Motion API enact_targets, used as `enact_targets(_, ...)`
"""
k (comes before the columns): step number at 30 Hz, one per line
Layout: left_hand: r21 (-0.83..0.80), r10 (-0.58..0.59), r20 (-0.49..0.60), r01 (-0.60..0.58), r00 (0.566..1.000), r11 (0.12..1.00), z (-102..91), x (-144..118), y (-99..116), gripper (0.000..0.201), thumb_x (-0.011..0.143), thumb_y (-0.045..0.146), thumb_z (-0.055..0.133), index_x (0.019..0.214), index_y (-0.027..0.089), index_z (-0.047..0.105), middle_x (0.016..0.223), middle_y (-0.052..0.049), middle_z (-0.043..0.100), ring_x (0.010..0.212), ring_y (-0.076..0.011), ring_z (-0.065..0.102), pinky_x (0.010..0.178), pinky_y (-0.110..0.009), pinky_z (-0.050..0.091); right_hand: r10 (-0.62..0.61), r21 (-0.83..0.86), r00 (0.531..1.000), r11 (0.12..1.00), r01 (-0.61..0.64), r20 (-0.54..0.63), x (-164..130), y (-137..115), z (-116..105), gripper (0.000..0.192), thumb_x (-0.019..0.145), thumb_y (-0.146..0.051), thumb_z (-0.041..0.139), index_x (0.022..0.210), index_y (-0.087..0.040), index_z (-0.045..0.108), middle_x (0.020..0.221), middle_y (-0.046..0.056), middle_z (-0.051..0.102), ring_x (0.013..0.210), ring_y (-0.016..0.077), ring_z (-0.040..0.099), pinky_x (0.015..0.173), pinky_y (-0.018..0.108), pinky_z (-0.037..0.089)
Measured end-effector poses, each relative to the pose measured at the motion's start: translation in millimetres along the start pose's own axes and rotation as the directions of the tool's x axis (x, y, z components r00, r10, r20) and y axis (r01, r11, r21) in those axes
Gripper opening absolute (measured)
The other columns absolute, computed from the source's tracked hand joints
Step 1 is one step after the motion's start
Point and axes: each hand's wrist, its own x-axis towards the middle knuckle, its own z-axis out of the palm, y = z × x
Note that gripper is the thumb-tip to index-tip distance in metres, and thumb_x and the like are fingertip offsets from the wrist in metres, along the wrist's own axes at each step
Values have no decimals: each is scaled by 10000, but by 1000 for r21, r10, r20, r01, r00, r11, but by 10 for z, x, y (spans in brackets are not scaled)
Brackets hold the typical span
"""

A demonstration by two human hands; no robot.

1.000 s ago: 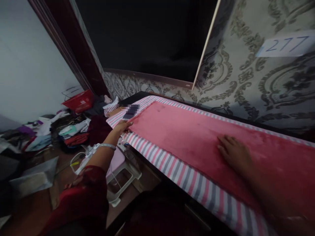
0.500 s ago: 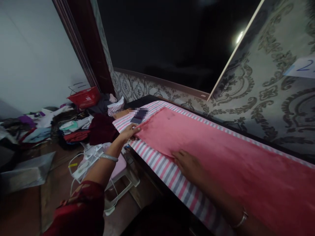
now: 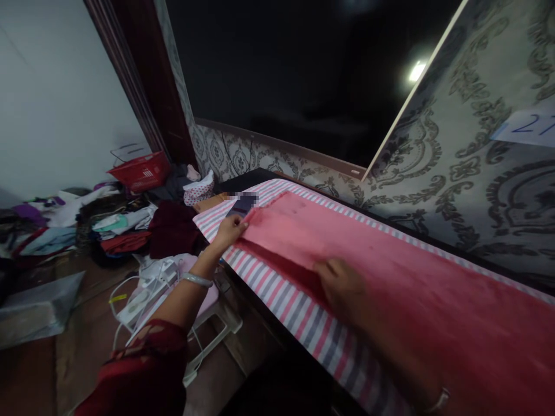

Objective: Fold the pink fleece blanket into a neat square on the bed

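My right hand [image 3: 342, 283] pinches the near edge of the pink cloth [image 3: 390, 271], lifting it off the striped sheet [image 3: 277, 289]. Farther left, my left hand [image 3: 229, 229] grips the cloth's corner. A phone [image 3: 241, 205] sits just beyond it, clothes pile [image 3: 117, 225] far left.

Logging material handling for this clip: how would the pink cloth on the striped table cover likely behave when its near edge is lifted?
Probably floppy: the pink cloth sags in a shadowed fold between the left hand and right hand. Likely light, since fingertip grips raise its edge. It may drag rather than slide on the striped cover, though that is uncertain.
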Motion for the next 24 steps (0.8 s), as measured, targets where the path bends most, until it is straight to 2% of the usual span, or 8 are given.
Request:
enact_targets(3,114,-30,39,25,999,993,11,-20,-69,174,743,299,610,623,211,519,595,35,508,644,-154,510,592,-255,358,-51,82,986,996,39,158,-179,-63,171,291,952,-88,410,968,-209,674,883,64,653,779,191,580,691,293,441)
enact_targets(6,210,-42,74,25,996,977,-4,-22,-109,130,761,285,611,668,207,567,623,28,551,657,-161,539,603,-259,362,-35,113,988,993,18,153,-256,-83,256,288,961,-94,410,1042,-195,668,924,78,663,806,199,600,709,301,460)
enact_targets(8,266,-46,95,19,994,964,-8,-20,-103,65,769,266,628,772,203,616,696,13,618,710,-176,583,632,-259,385,-34,124,989,992,16,141,-254,-84,252,290,964,-96,409,1052,-194,668,929,80,666,819,206,610,713,308,467)
enact_targets(11,342,-59,106,19,993,939,13,-32,-68,193,795,246,639,982,199,631,861,-30,700,811,-206,636,684,-270,415,-21,155,986,988,-5,163,-230,-78,219,282,977,-109,412,1032,-204,672,923,72,665,832,207,620,717,305,473)
enact_targets(14,404,-79,107,29,991,914,43,-70,-30,278,841,264,623,1110,199,597,959,-62,722,887,-230,662,726,-286,426,-6,178,980,984,-30,197,-212,-59,206,268,981,-122,427,1028,-208,676,951,75,672,847,209,620,743,311,476)
enact_targets(20,477,-117,85,63,990,877,61,-164,59,278,937,335,515,1177,201,559,1075,-88,724,990,-239,674,760,-291,432,-15,257,964,965,-56,266,-173,-18,227,266,997,-150,415,1030,-225,668,1014,79,679,857,194,623,764,296,465)
enact_targets(24,508,-112,64,65,992,859,80,-198,108,297,975,361,430,1172,183,564,1068,-120,725,1002,-270,676,762,-316,432,15,255,924,959,-121,383,-77,-19,132,186,952,-174,495,998,-223,669,993,73,694,838,198,627,731,289,447)
